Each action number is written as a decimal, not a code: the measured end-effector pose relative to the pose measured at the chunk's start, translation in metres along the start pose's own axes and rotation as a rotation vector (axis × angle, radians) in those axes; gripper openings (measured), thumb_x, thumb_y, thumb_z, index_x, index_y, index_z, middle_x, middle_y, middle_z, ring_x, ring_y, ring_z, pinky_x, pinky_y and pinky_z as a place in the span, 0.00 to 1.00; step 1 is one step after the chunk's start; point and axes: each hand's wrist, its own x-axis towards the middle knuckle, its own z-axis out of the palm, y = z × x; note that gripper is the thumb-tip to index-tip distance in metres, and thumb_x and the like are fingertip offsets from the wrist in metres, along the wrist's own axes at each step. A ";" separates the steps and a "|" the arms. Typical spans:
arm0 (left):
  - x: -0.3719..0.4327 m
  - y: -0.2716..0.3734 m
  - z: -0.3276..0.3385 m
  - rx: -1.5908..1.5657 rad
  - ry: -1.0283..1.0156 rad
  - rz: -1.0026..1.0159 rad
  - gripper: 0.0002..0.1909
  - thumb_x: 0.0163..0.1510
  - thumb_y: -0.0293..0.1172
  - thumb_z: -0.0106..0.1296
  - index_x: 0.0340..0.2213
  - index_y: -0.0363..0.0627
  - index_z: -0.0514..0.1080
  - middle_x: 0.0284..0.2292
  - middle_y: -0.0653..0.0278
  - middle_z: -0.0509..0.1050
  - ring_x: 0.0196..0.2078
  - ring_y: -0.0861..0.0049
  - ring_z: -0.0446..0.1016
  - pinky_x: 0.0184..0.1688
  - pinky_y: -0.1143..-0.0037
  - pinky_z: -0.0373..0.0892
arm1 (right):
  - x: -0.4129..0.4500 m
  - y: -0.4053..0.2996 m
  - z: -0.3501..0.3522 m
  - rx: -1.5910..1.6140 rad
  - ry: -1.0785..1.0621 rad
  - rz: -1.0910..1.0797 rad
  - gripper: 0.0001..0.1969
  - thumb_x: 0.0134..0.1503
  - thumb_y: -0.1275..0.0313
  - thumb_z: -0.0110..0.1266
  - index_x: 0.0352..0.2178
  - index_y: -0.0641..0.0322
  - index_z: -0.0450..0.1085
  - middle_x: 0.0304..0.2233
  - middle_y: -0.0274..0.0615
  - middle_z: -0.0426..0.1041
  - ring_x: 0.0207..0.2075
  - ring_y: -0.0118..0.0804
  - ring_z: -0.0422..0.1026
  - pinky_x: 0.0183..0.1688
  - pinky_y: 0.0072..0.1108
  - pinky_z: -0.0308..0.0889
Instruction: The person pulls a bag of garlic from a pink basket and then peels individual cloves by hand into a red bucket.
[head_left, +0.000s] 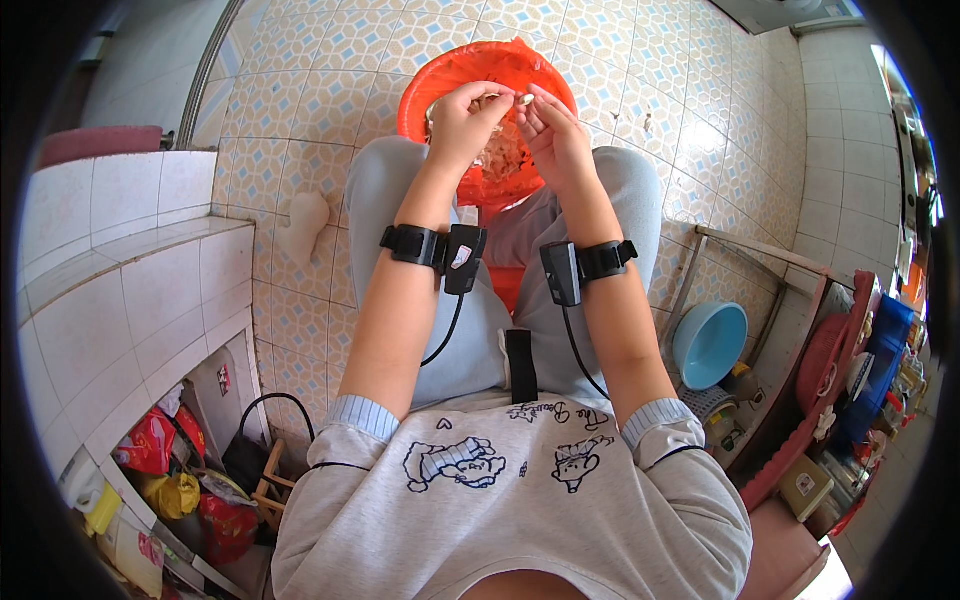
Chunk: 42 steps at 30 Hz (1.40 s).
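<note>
A small pale piece, which looks like a garlic clove (526, 99), sits at the fingertips of my right hand (553, 135), palm partly turned up. My left hand (466, 124) is beside it, thumb and forefinger pinched together close to the clove. Whether a bit of skin is between those fingers is too small to tell. Both hands are over a round bin with a red plastic liner (431, 67), between and just beyond my knees. Pale, papery peelings (506, 154) lie inside the bin, partly hidden by my hands.
A tiled ledge (142, 247) runs along the left, with plastic bags (225, 525) in an opening below. On the right, a light blue basin (709, 345) stands under a rack (772, 251). Small scraps (647, 120) lie on the patterned floor tiles. Black devices (465, 259) are strapped to both forearms.
</note>
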 end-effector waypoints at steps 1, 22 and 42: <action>0.000 -0.001 -0.001 0.034 -0.018 0.003 0.06 0.44 0.26 0.50 0.27 0.37 0.71 0.25 0.66 0.72 0.26 0.87 0.69 0.28 0.86 0.64 | 0.000 0.000 0.000 0.003 0.009 0.010 0.11 0.53 0.78 0.40 0.39 0.70 0.61 0.31 0.42 0.68 0.34 0.32 0.69 0.38 0.20 0.65; -0.002 -0.004 -0.004 0.203 -0.059 0.086 0.06 0.44 0.26 0.52 0.25 0.36 0.72 0.22 0.70 0.72 0.22 0.92 0.65 0.23 0.90 0.60 | 0.001 0.002 -0.005 -0.075 -0.012 -0.060 0.09 0.51 0.82 0.41 0.35 0.72 0.63 0.33 0.44 0.67 0.35 0.33 0.68 0.40 0.20 0.65; -0.002 0.006 -0.006 0.231 -0.036 0.135 0.06 0.43 0.24 0.52 0.26 0.35 0.70 0.23 0.67 0.72 0.24 0.87 0.69 0.26 0.86 0.65 | 0.001 0.001 0.005 -0.078 -0.085 -0.020 0.12 0.51 0.79 0.44 0.38 0.72 0.63 0.33 0.41 0.68 0.35 0.30 0.67 0.41 0.19 0.63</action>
